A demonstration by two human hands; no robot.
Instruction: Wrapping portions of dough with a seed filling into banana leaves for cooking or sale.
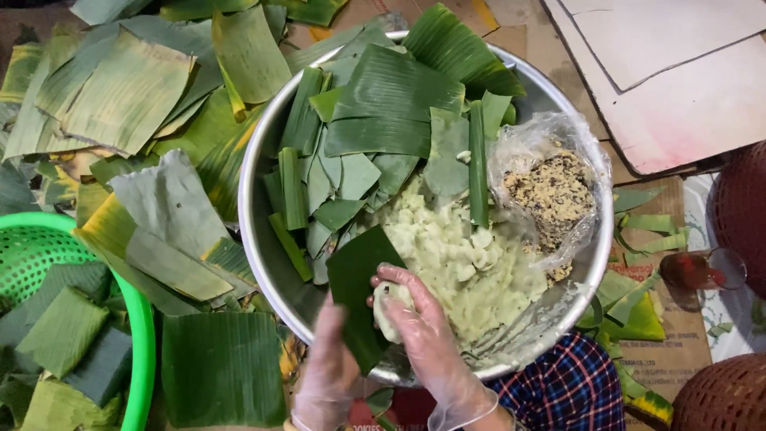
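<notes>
Both hands wear clear plastic gloves. My left hand (331, 369) holds a dark green banana leaf piece (357, 279) from beneath, at the near rim of a big metal basin (257, 239). My right hand (427, 335) presses a pale dough lump (388, 307) onto that leaf. The basin holds cut leaf strips (319, 191), a heap of pale green dough pieces (463, 255) and a clear plastic bag of speckled yellow-brown filling (552, 195).
Large banana leaves (136, 96) are piled to the left. A green plastic basket (140, 319) holds folded leaf parcels (64, 327). Cardboard sheets (678, 80) lie at the right, near a small glass (702, 270) and woven baskets (722, 395). A checked trouser leg (558, 387) is below.
</notes>
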